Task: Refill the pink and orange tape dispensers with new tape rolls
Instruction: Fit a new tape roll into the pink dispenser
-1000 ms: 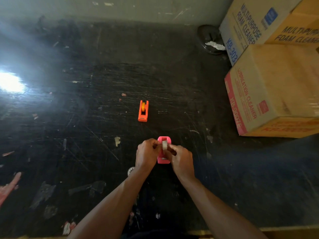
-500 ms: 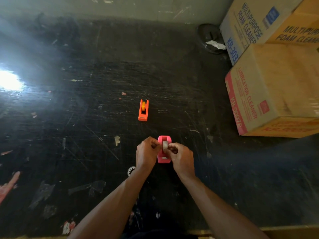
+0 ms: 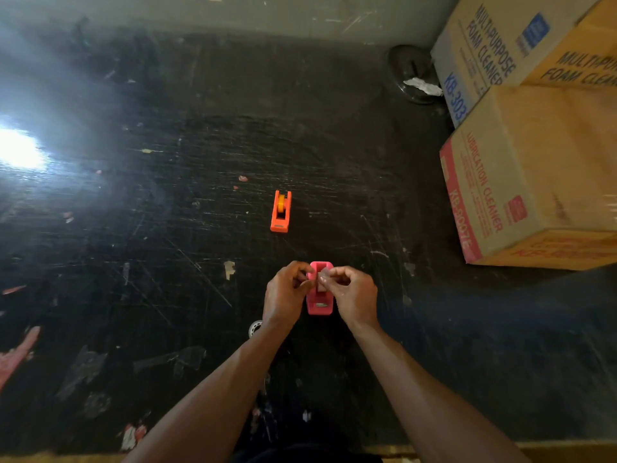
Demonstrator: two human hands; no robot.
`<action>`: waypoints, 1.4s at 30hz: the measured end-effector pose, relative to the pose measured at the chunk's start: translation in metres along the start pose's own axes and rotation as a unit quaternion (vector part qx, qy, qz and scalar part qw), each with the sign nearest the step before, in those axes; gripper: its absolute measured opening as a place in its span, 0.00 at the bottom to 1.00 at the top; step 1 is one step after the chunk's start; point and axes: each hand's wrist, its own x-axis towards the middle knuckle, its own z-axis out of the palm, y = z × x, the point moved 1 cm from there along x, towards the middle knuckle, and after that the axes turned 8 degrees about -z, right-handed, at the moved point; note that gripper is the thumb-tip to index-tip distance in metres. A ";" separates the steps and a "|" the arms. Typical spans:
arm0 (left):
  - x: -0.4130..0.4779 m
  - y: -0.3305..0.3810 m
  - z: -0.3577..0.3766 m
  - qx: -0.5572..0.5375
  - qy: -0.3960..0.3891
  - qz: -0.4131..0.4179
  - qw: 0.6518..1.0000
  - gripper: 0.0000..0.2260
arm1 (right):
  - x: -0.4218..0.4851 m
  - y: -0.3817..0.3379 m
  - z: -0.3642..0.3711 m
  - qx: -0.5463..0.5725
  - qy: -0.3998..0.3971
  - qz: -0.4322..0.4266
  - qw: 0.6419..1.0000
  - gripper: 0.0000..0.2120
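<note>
A pink tape dispenser (image 3: 320, 304) stands on the black scratched table (image 3: 167, 228) near the front middle. A pale tape roll (image 3: 322, 279) sits in its slot. My left hand (image 3: 287, 294) pinches the dispenser's left side near the top. From the right, my right hand (image 3: 352, 294) holds the roll with its fingertips. The orange tape dispenser (image 3: 281, 211) stands farther back, with a yellow-orange roll in it, untouched. A small clear spool (image 3: 255, 327) lies on the table, partly hidden by my left wrist.
Two cardboard boxes stand at the right: a lubrication cleaner box (image 3: 534, 182) and a foam cleaner box (image 3: 521, 45) behind it. A dark round object with white paper (image 3: 415, 78) lies at the back. Glare (image 3: 20, 148) covers the table's left side. Tape scraps (image 3: 173, 359) dot the front.
My hands and the pink dispenser have stayed in place. The right hand's fingers have shifted slightly up on the roll, baring the dispenser's front end.
</note>
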 end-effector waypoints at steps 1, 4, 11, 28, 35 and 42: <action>0.000 -0.001 -0.001 0.010 -0.007 0.007 1.000 0.12 | 0.000 -0.001 -0.001 0.007 -0.003 0.000 1.000 0.03; 0.001 -0.002 -0.003 0.036 -0.026 0.017 0.999 0.15 | -0.002 -0.001 -0.002 0.024 -0.008 -0.008 1.000 0.03; 0.002 -0.001 -0.008 0.062 -0.064 0.043 0.995 0.17 | -0.013 0.006 -0.005 0.028 -0.041 -0.045 0.998 0.03; 0.001 0.000 -0.008 0.059 -0.064 0.032 0.996 0.19 | -0.024 0.003 -0.010 -0.021 -0.042 -0.092 0.995 0.10; 0.003 0.001 -0.008 0.062 -0.066 0.031 0.995 0.19 | -0.030 0.009 -0.010 -0.076 -0.046 -0.091 0.992 0.07; 0.003 0.000 -0.006 0.081 -0.062 0.030 0.994 0.19 | -0.043 0.014 -0.007 -0.125 -0.027 -0.106 0.986 0.10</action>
